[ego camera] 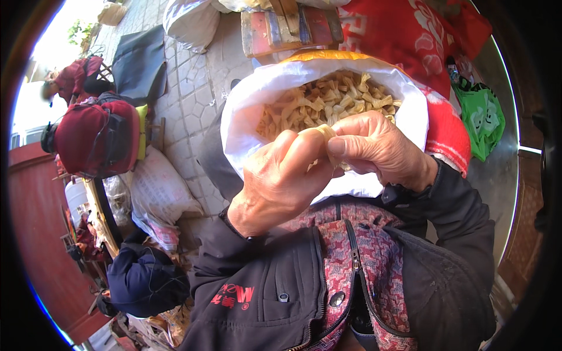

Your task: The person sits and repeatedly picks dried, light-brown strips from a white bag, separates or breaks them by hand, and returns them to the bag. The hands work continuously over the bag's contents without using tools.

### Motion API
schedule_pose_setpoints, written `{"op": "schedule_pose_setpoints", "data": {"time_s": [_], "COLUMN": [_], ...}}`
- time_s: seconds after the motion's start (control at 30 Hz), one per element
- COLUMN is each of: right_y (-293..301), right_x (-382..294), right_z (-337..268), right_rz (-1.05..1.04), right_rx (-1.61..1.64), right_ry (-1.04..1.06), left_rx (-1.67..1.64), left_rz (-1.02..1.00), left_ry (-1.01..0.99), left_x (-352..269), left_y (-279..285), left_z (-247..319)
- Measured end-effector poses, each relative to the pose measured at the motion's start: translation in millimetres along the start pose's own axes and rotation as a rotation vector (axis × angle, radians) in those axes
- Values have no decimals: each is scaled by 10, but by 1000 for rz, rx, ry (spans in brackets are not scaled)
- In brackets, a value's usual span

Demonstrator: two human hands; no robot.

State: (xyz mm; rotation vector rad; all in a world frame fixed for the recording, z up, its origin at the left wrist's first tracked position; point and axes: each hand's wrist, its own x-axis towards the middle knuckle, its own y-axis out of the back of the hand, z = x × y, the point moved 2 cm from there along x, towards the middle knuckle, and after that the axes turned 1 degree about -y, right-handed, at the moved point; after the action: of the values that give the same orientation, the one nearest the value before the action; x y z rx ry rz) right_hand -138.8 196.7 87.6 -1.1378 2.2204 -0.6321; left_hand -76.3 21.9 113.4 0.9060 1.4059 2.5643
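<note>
Over the mouth of a white woven sack [240,109], both hands meet at chest height. My left hand [285,177] is curled, and a pale yellow strip [325,130], perhaps corn husk, is wrapped over its index finger. With thumb and forefinger, my right hand [380,147] pinches the same strip close to the left fingertips. The left fingers hide part of the strip's lower end. Inside the sack lies a heap of dry, folded tan pieces [329,98] of similar material. The sack's white rim is rolled outward, with an orange band at the far side.
A painted wooden stool [292,30] stands beyond the sack. Red patterned cloth [395,35] and a green plastic bag [480,118] are at the right. Stuffed sacks [162,193] lie on the paving at left, near several people, one in dark blue [145,281].
</note>
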Motion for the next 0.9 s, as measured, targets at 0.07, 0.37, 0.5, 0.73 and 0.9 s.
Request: {"op": "schedule_pose_setpoints", "data": {"time_s": [0.07,0.37,0.5,0.73,0.9], "right_y": [-23,-44,26,10,22], "right_x": [15,18,86,103,77], "right_z": [29,16,90,196,227], "right_rz": [-21,-135,31,135,54], "right_rx": [193,79,-116,-173,-189], "right_ry": [34,39,47,151,100], "left_rx": [50,396,281,247,29], "left_rz": [104,378,188,94,89], "left_ry": [-18,-18,39,-148,134], "left_x": [-29,-233,-190,-287,-342], "left_y": [-13,32,64,49,-57], "left_z": [3,8,-123,31,-109]}}
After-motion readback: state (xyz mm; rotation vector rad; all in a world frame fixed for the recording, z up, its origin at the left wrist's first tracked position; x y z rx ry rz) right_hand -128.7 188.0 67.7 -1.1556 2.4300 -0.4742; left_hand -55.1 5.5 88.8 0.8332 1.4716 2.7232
